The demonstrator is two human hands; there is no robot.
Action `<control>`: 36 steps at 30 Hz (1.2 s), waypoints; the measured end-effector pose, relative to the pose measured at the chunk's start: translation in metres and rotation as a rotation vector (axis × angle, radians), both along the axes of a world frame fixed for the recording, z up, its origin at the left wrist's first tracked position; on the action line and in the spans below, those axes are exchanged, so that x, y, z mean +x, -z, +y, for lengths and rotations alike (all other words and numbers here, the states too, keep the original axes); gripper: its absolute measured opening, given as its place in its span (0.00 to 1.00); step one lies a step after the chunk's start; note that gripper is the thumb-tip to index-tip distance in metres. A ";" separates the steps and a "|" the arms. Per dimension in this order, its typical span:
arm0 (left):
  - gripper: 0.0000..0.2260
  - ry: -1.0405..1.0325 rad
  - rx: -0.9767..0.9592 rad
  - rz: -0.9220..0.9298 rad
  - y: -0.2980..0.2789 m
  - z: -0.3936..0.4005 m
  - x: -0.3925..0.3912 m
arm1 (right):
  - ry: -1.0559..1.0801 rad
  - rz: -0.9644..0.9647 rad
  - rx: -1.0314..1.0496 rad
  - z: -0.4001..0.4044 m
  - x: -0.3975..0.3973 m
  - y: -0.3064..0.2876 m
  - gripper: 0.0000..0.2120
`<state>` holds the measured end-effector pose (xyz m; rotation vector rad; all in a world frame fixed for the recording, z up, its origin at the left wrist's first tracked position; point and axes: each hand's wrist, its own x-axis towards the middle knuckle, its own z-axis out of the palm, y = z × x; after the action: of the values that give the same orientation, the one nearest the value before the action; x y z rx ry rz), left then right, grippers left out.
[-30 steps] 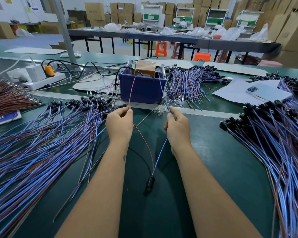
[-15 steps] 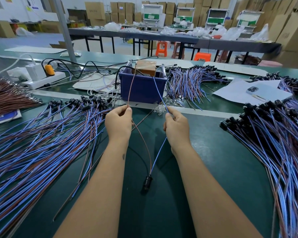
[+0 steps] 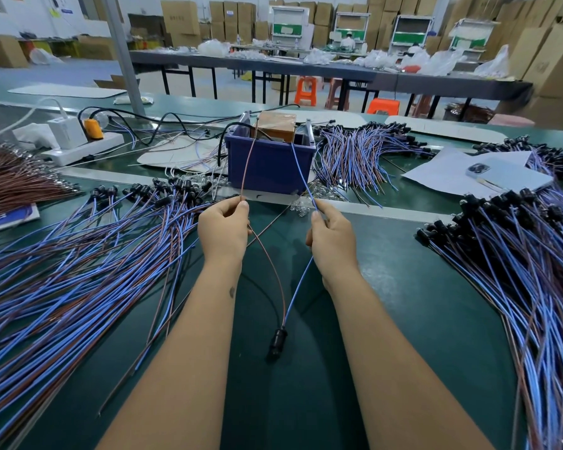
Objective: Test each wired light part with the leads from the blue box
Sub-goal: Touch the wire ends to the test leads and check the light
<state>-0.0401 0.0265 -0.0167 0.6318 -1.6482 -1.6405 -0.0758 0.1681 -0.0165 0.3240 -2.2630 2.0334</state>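
1. Green desk (image 3: 403, 287) surface, head view: both forearms reach forward side by side, hands raised just in front of the blue box (image 3: 268, 165).
2. Left hand (image 3: 223, 230): fingers curled, thumb and forefinger pinching the brown lead (image 3: 246, 170) from the box together with the brown wire (image 3: 270, 264) of the part.
3. Right hand (image 3: 332, 237): fingers curled, pinching the blue lead (image 3: 301, 172) from the box against the blue wire (image 3: 298, 287) of the part.
4. Wired light part (image 3: 277, 341): its black socket hangs low between the forearms, near the desk; whether it touches cannot be told. Its two wires rise in a V to the hands.
5. Untested or sorted parts lie in a left pile (image 3: 78, 254) and a right pile (image 3: 527, 254), well apart from the hands.
6. Change from one second earlier: both hands sit slightly closer to the box with the same pinch kept; the socket has drifted a little leftward and upward; the piles are unmoved.
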 end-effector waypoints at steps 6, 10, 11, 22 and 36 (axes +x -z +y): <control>0.07 0.011 0.044 0.030 0.001 -0.003 -0.001 | 0.003 0.008 0.017 -0.001 -0.001 0.001 0.14; 0.08 0.025 0.059 0.039 0.002 -0.003 -0.002 | 0.005 0.013 0.017 -0.001 -0.001 0.002 0.13; 0.08 0.030 0.062 0.042 0.002 -0.004 -0.003 | 0.009 0.017 0.024 -0.001 -0.001 0.002 0.13; 0.10 0.064 0.075 0.016 0.004 -0.003 -0.004 | 0.005 0.014 0.024 -0.003 -0.004 0.004 0.12; 0.10 0.080 0.040 -0.001 0.002 0.001 0.000 | 0.013 0.005 0.004 -0.001 -0.004 0.005 0.11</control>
<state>-0.0404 0.0271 -0.0187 0.5932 -1.6637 -1.7345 -0.0795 0.1676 -0.0213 0.3135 -2.2599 2.0197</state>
